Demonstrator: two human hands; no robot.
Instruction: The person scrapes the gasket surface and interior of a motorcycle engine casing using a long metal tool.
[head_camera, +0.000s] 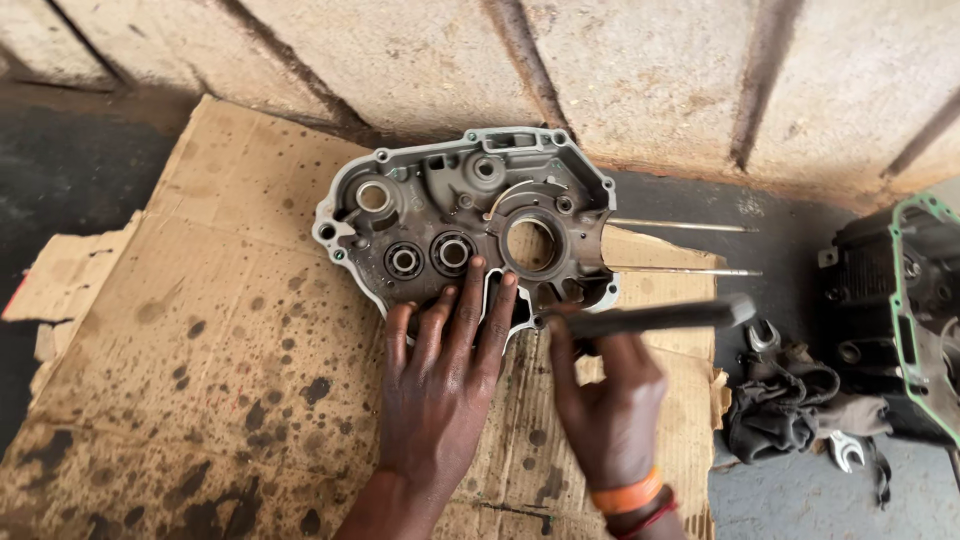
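Note:
A grey metal engine crankcase half (455, 205) lies open side up on oil-spotted cardboard (220, 340), with two bearings and a large round hole in it. My left hand (445, 370) lies flat, fingers spread, with its fingertips pressing on the case's near edge. My right hand (605, 400), with orange and red bands at the wrist, grips a dark metal tool (650, 318) that looks like a hammer. The tool lies level, its left tip at the case's near right edge.
Two long thin studs (680, 248) stick out to the right of the case. A dark rag (780, 405) and spanners (765, 338) lie on the floor at right, beside another engine part with a green gasket (905, 300). A rough wall (600, 70) runs behind.

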